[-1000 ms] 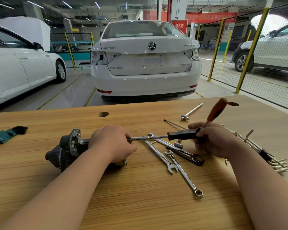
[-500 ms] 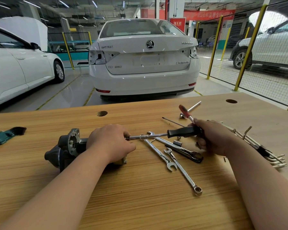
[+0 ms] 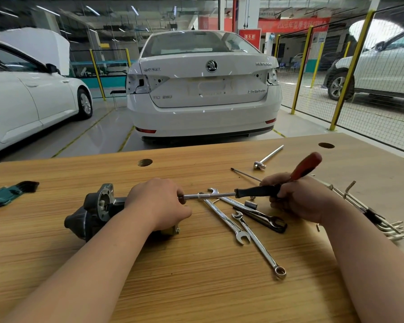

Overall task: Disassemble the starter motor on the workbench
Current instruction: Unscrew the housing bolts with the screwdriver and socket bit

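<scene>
Clasping starter motor in left hand, gripping nut driver in right hand, keeping it square on presumably hidden fastener.

There's just the one camera, worn on the person's head. It looks forward and down across the worktop from close above, and its wide angle also takes in the white car parked beyond the far edge.

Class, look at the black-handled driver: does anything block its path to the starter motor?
Nothing visible. The driver passes over the wrenches to the motor, where the left hand hides its tip.
</scene>
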`<action>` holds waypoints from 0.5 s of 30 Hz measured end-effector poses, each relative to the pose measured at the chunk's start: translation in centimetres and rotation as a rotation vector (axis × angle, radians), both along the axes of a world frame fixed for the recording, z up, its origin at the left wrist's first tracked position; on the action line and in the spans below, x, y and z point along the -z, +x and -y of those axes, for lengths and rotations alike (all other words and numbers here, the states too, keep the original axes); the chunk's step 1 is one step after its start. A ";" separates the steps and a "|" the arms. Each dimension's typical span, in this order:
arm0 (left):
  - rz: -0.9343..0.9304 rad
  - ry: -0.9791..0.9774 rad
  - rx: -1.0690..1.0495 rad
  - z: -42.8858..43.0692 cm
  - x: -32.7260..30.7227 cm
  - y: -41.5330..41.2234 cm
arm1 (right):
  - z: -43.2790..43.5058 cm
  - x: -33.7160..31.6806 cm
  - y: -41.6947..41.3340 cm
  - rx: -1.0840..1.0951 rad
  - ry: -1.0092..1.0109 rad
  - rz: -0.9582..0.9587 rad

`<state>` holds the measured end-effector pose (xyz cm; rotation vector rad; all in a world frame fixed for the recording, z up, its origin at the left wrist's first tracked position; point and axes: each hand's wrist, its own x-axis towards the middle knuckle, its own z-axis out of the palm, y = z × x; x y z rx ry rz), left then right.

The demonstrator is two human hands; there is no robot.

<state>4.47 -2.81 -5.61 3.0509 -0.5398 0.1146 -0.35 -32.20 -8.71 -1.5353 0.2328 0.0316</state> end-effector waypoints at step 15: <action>0.035 -0.034 -0.004 -0.1 0.3 -0.1 | -0.2 -0.3 0.9 0.100 0.023 -0.133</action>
